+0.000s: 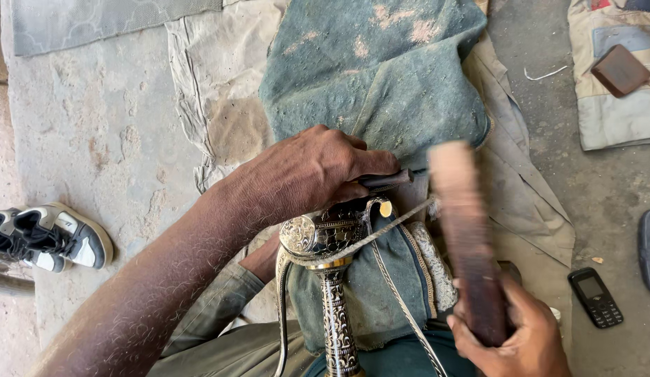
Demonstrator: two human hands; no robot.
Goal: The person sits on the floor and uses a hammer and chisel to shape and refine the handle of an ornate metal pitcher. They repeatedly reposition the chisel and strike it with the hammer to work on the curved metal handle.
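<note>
Pointing away from the person, wooden stick (466, 241) stands gripped by right hand (515, 338)

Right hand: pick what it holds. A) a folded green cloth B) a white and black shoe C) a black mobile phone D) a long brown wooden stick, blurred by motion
D: the right hand grips the lower end of a long brown wooden stick, blurred; the phone lies apart on the floor.
</note>
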